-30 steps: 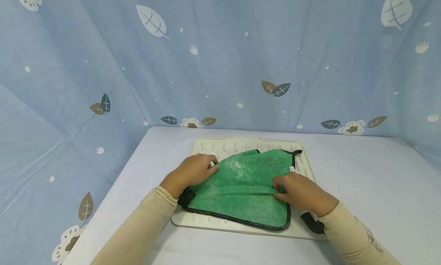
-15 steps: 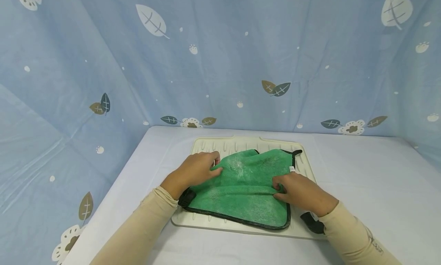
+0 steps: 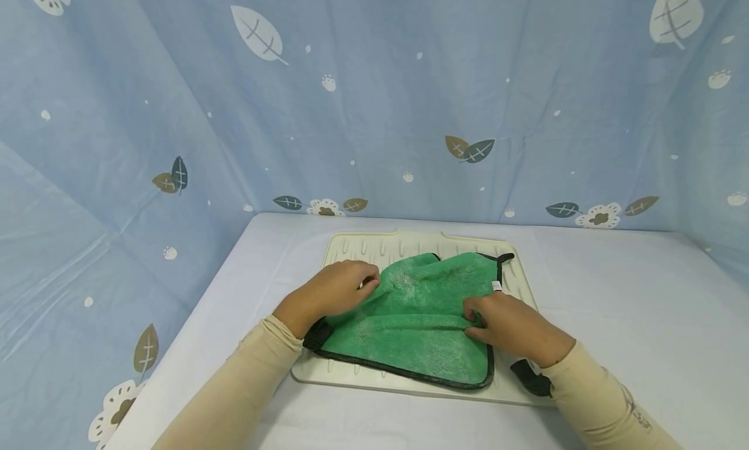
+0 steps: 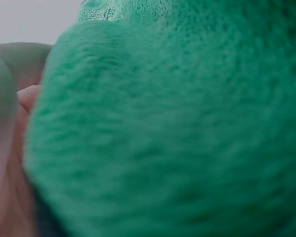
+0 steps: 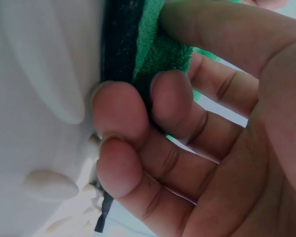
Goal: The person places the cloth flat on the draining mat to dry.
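Observation:
A green fleecy cloth (image 3: 421,294) with dark edging lies rumpled on a cream ribbed mat (image 3: 363,245), a fold running across its middle. My left hand (image 3: 335,287) pinches the cloth's left side between thumb and fingers. In the left wrist view, the green cloth (image 4: 163,128) fills most of the picture and hides much of that grip. At the right edge, my right hand (image 3: 517,326) holds the cloth by the fold, below a small white tag. Curled fingers (image 5: 121,111) and the thumb gather the dark-edged border in the right wrist view.
The mat rests on a table with a white cover (image 3: 614,307). Behind and to the left hangs a blue curtain (image 3: 374,112) with leaf and flower prints. A dark strap (image 3: 529,378) sits by my right wrist, another dark band (image 3: 318,334) by my left.
My left hand has shifted slightly right, its thumb and fingers coming together on the cloth. The cloth's upper left side is drawn in a little. My right hand stays in place.

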A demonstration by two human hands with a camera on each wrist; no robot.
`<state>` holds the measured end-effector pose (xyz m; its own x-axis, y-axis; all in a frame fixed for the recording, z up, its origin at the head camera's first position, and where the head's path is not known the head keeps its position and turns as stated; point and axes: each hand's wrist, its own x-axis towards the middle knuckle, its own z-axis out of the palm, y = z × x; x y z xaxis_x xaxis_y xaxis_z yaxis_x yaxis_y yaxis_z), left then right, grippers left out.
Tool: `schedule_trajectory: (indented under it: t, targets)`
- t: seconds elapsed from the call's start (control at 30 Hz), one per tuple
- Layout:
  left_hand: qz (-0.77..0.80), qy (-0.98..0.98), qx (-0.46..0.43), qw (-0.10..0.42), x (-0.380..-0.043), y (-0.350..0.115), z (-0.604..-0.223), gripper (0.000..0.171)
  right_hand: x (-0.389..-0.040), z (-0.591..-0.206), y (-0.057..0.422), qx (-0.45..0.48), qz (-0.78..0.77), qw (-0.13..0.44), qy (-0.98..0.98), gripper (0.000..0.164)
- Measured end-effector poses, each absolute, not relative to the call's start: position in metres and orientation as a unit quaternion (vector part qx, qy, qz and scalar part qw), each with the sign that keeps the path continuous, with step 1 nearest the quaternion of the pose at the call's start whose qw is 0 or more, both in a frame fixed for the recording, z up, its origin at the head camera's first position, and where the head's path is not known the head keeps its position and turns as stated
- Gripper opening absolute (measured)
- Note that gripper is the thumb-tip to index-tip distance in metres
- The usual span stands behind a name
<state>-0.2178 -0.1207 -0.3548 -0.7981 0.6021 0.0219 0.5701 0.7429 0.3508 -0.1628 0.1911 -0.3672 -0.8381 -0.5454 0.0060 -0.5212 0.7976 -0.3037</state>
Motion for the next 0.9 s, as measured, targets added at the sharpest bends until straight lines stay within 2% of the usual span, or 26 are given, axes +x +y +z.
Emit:
schedule_trajectory:
  t: [0.23, 0.47, 0.9]
  targets:
    - [0.161, 0.943, 0.278, 0.085, -0.2158, -0.122, -0.3558, 0.014, -0.1628, -0.3674, 0.1909, -0.277, -0.15, 0.046, 0.948, 0.024]
    - [0.153, 0.95, 0.247, 0.115, -0.2146, -0.1233, -0.3563, 0.026, -0.1628, -0.3673, 0.1906, -0.275, -0.148, 0.041, 0.949, 0.025]
    - [0.158, 0.941, 0.267, 0.137, -0.214, -0.1217, -0.3574, 0.028, -0.1625, -0.368, 0.191, -0.273, -0.149, 0.043, 0.949, 0.026]
